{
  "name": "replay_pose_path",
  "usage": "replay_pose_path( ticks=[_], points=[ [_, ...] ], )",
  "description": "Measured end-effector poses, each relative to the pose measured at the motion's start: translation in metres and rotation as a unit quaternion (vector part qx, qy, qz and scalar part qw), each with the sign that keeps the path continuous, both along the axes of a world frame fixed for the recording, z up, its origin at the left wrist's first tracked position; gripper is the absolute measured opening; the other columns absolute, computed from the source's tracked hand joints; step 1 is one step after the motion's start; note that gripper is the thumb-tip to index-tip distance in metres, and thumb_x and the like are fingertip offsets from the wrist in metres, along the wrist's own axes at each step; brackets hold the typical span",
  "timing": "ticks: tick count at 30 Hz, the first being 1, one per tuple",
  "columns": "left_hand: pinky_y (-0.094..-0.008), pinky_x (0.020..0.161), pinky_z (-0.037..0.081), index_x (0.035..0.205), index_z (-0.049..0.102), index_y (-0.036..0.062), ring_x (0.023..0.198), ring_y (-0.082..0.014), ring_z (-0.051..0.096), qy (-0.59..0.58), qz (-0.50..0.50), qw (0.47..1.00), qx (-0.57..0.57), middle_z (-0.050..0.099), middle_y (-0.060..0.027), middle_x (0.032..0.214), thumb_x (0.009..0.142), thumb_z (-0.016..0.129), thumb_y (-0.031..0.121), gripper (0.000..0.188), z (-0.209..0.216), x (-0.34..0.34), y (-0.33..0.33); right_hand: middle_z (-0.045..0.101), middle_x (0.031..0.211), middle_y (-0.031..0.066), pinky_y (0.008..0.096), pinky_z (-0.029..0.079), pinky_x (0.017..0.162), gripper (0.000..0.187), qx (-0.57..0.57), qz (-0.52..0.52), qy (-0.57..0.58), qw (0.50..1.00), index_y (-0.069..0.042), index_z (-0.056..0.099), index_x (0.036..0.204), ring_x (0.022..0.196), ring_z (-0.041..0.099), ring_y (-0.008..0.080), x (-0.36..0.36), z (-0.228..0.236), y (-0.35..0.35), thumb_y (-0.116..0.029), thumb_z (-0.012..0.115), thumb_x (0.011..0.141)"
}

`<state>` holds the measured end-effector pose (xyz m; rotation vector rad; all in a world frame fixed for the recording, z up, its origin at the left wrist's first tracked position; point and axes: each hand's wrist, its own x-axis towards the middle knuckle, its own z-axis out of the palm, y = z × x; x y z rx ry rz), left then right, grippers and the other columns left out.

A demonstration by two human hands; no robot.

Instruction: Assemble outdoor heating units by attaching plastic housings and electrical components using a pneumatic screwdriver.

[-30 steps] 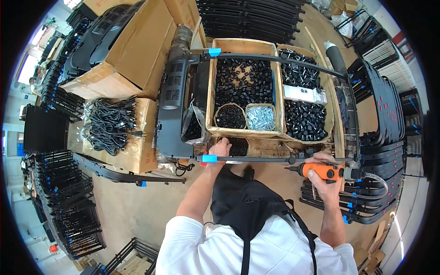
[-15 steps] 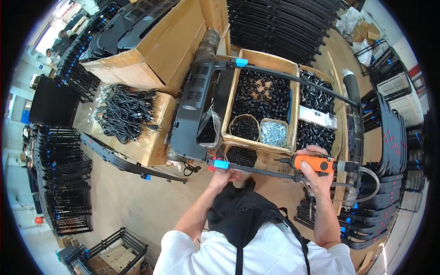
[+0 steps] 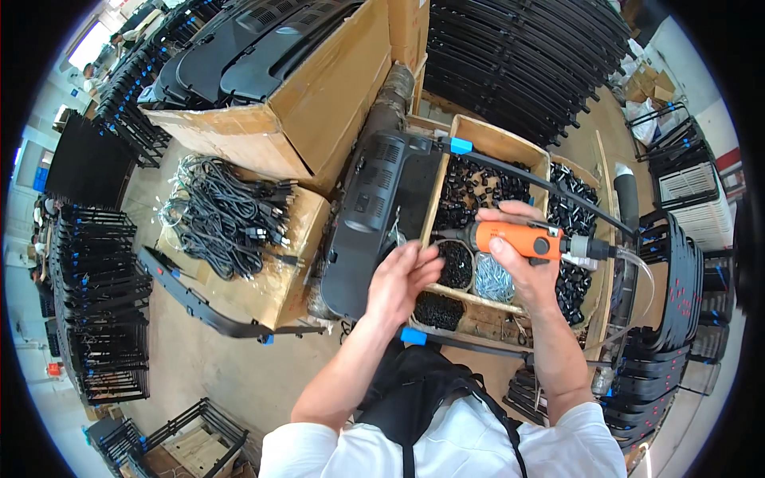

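My right hand (image 3: 522, 259) is wrapped round an orange power screwdriver (image 3: 518, 240), whose black nose points left and whose clear hose leaves its rear end. My left hand (image 3: 402, 283) is raised beside the tool's nose, its fingers curled and thumb drawn in; whatever they hold is too small to tell. Below both hands lies a black tube frame with blue clips (image 3: 413, 336), joined on the left to a black vented plastic housing (image 3: 374, 187). Under the tool, a wooden tray (image 3: 542, 165) holds black caps, a tub of dark screws (image 3: 456, 267) and a tub of silver screws (image 3: 492, 280).
Bundled black cables (image 3: 227, 211) lie on a carton at left, with a large carton (image 3: 307, 119) of black housings behind. A curved black part (image 3: 199, 303) leans against the nearer carton. Stacked black frames stand at the far side (image 3: 518, 60) and right (image 3: 677, 295).
My left hand has let go of the frame's blue-clipped near corner and risen up and forward. My right hand has brought the screwdriver forward and left, over the screw tubs. The view has shifted.
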<state>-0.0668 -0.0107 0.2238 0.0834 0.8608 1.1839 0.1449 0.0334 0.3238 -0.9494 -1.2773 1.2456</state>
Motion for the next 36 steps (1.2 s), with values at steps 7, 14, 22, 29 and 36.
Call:
replay_pose_path(
  ticks=[7,14,22,29,36],
  points=[
    [-0.0366,0.095,0.059,0.116,0.068,0.0122,0.109,-0.0215,0.072,-0.240,0.087,0.965,-0.062,0.075,-0.0057,0.118,0.107,0.066,0.034,0.023,-0.029,0.010,0.143,0.073,0.125,0.0187,0.0394,0.056,0.106,0.049,0.038,-0.038,-0.072,0.996,0.002,0.058,0.134,0.116,0.070,0.0237,-0.057,-0.011,0.100,-0.005,0.081,0.090],
    [-0.0337,0.095,0.060,0.118,0.067,0.0119,0.107,-0.0172,0.073,-0.328,0.137,0.930,-0.093,0.076,-0.0042,0.118,0.109,0.061,0.029,0.020,-0.051,0.012,0.210,0.075,0.122,0.0185,0.0394,0.056,0.104,0.050,0.003,-0.065,-0.142,0.988,0.002,0.059,0.134,0.113,0.072,0.0232,-0.078,-0.017,0.167,-0.009,0.081,0.090],
    [-0.0344,0.099,0.060,0.118,0.066,0.0107,0.109,-0.0156,0.073,-0.377,0.146,0.912,-0.065,0.076,-0.0032,0.121,0.112,0.056,0.025,0.019,-0.069,0.014,0.253,0.076,0.118,0.0152,0.0365,0.058,0.101,0.047,-0.029,-0.042,-0.200,0.978,0.001,0.062,0.131,0.110,0.072,0.0197,-0.091,-0.020,0.228,-0.010,0.082,0.090],
    [-0.0355,0.106,0.057,0.124,0.067,0.0145,0.117,-0.0162,0.071,-0.393,0.189,0.893,-0.112,0.075,-0.0013,0.124,0.111,0.057,0.021,0.017,-0.078,0.012,0.286,0.077,0.114,0.0119,0.0353,0.060,0.096,0.043,-0.034,-0.020,-0.188,0.981,-0.001,0.065,0.126,0.105,0.072,0.0163,-0.113,-0.048,0.286,-0.013,0.082,0.089],
    [-0.0414,0.102,0.062,0.115,0.068,0.0121,0.118,-0.0259,0.072,-0.408,0.214,0.882,-0.096,0.076,-0.0056,0.119,0.106,0.060,0.007,0.013,-0.084,0.012,0.294,0.077,0.110,0.0115,0.0363,0.058,0.097,0.041,-0.070,0.009,-0.246,0.967,-0.001,0.065,0.123,0.104,0.072,0.0179,-0.127,-0.056,0.314,-0.012,0.080,0.087]
  ],
)
